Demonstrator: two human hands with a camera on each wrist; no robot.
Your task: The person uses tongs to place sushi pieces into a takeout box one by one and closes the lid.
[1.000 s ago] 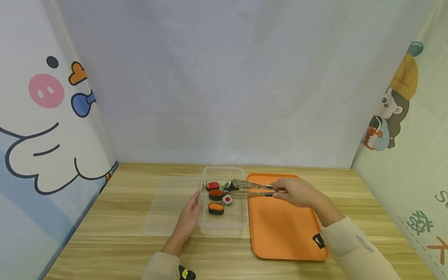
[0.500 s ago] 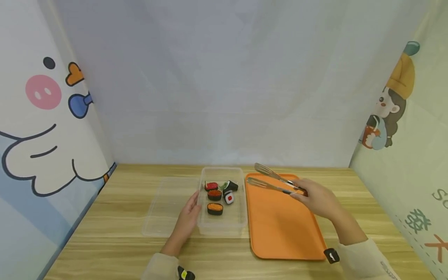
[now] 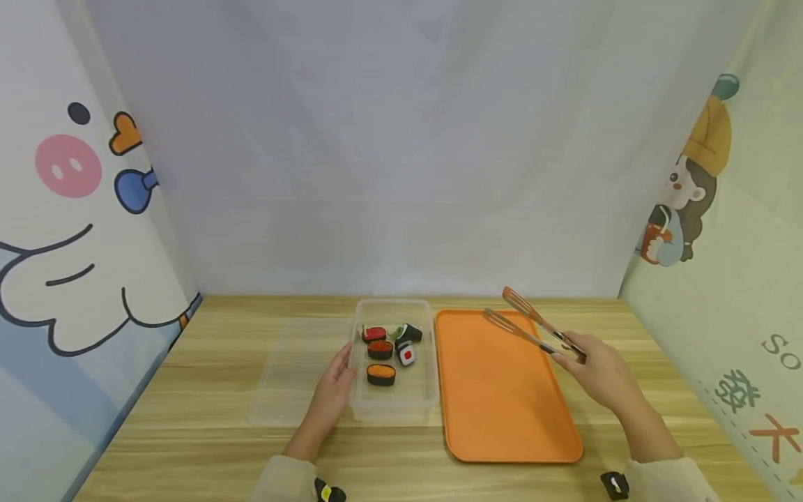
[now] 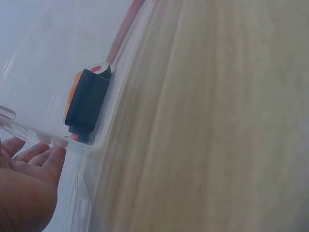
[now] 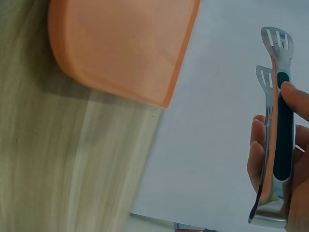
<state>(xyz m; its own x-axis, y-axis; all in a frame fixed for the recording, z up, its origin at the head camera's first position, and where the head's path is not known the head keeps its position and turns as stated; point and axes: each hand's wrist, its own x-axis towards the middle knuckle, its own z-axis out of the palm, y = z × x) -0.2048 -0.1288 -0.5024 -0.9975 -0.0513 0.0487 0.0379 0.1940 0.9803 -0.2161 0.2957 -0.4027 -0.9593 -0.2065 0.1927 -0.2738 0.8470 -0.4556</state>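
In the head view, a clear plastic container point(image 3: 414, 394) holds several toy sushi pieces: a red-topped piece point(image 3: 374, 335), a red-roe piece point(image 3: 380, 350), an orange-topped piece point(image 3: 380, 375), a white roll point(image 3: 407, 354) with a red centre and a black cone-shaped roll point(image 3: 411, 332). My left hand point(image 3: 331, 392) touches the container's left wall, and its fingertips point(image 4: 57, 153) lie against the side in the left wrist view. My right hand point(image 3: 605, 373) grips slotted metal tongs point(image 5: 284, 125) by the dark handles. Their two ends stand apart with nothing between them, above the tray's far right part.
An orange tray point(image 3: 502, 418) lies right of the container. To the left lies a flat transparent lid point(image 3: 276, 390). Everything stands on a wood-grain table point(image 3: 376, 453), with a pale curtain point(image 3: 401, 174) behind and printed cloths at both sides.
The tongs have left the container and moved right over the tray with my right hand, their ends now apart. The white roll stays in the container, slightly turned. My left hand keeps its place.
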